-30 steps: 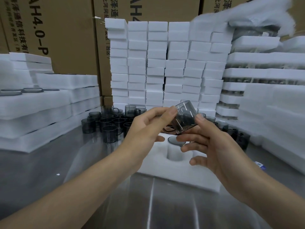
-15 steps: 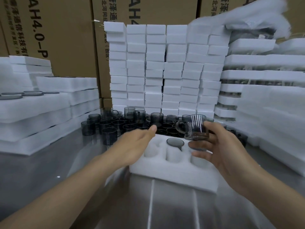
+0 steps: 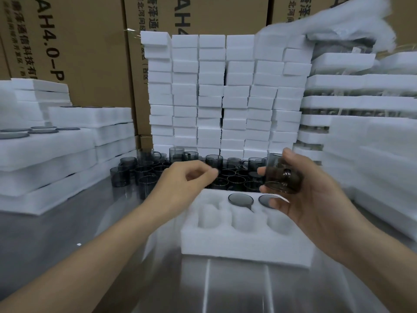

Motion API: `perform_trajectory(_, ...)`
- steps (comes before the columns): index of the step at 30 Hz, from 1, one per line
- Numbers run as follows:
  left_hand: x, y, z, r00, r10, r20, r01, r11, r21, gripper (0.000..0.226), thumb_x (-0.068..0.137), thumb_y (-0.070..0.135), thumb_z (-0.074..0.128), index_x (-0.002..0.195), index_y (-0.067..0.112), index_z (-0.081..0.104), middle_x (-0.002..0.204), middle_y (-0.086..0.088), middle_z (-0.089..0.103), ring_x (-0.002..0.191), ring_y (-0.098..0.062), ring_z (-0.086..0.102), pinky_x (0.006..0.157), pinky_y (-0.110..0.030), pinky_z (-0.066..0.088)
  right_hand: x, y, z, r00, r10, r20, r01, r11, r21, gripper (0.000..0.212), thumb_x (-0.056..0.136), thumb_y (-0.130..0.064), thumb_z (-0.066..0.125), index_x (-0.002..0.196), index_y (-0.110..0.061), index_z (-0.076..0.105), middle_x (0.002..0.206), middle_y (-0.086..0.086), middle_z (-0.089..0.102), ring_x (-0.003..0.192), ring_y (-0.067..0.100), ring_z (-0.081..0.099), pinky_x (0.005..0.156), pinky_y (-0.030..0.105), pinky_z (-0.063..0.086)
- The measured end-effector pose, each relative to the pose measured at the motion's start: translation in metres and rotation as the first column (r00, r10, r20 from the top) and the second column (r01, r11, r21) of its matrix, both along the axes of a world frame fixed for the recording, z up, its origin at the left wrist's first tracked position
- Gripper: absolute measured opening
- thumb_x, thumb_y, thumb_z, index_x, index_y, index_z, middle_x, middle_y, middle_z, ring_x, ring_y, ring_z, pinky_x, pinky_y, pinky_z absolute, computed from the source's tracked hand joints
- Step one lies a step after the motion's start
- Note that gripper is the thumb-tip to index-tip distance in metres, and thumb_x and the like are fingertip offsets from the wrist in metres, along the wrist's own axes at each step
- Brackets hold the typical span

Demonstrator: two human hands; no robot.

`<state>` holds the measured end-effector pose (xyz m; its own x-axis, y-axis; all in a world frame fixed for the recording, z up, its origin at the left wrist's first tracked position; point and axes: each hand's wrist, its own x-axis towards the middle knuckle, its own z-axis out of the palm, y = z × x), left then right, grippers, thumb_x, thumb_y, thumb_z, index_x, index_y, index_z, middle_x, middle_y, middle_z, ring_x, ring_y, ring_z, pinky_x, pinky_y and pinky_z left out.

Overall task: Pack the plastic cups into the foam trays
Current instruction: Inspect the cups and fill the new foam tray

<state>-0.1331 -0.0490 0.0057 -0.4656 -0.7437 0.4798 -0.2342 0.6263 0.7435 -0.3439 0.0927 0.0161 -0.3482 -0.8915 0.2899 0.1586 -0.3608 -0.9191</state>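
Head view, right hand [image 3: 316,199] gripping smoky cup [image 3: 282,177], left hand [image 3: 187,177] blurred

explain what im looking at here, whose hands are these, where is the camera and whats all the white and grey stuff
One wide camera worn on a person's head looks forward and down at two bare hands; there is no machine. The right hand holds a smoky grey see-through plastic cup, tilted. The left hand, fingers curled and holding nothing visible, reaches over a cluster of loose grey cups. In front lies a white foam tray with round pockets; two back pockets hold seated cups, the rest look empty. Stacks of white foam blocks and brown cardboard boxes stand behind.
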Motion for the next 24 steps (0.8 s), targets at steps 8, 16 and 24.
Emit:
perform_trajectory(8, -0.020, 0.032, -0.001, 0.922, -0.387, -0.031, 0.388, 0.915, 0.110, 0.051, 0.088, 0.047, 0.075, 0.135, 0.030, 0.068, 0.116, 0.006, 0.078, 0.102, -0.012, 0.076, 0.084, -0.027, 0.055, 0.001, 0.000, -0.009, 0.929, -0.101, -0.355, 0.099, 0.995, -0.025, 0.046, 0.080, -0.061, 0.074, 0.114, -0.030, 0.077, 0.114, 0.002, 0.079, 0.103, 0.019, 0.077, 0.085, 0.040, 0.062)
perform_trajectory(16, -0.020, 0.028, -0.005, 0.909, -0.411, -0.067, 0.414, 0.910, 0.033, 0.040, 0.090, 0.033, 0.084, 0.129, 0.025, 0.077, 0.118, 0.006, 0.080, 0.103, -0.013, 0.076, 0.090, -0.025, 0.056, 0.005, -0.002, -0.015, 0.877, -0.072, -0.475, 0.088, 0.996, 0.012, 0.049, 0.083, -0.060, 0.073, 0.111, -0.020, 0.067, 0.101, 0.008, 0.081, 0.099, 0.022, 0.079, 0.099, 0.042, 0.057)
perform_trajectory(24, -0.006, -0.016, -0.021, 0.997, -0.051, -0.050, 0.054, 0.996, 0.065, 0.065, 0.077, 0.034, 0.096, 0.135, 0.036, 0.066, 0.117, 0.010, 0.075, 0.103, -0.004, 0.074, 0.098, -0.034, 0.059, -0.025, -0.007, -0.029, 0.459, -0.152, -0.875, 0.365, 0.930, 0.031, 0.020, 0.100, -0.051, 0.063, 0.113, -0.038, 0.069, 0.110, -0.021, 0.070, 0.099, -0.007, 0.061, 0.084, 0.022, 0.044)
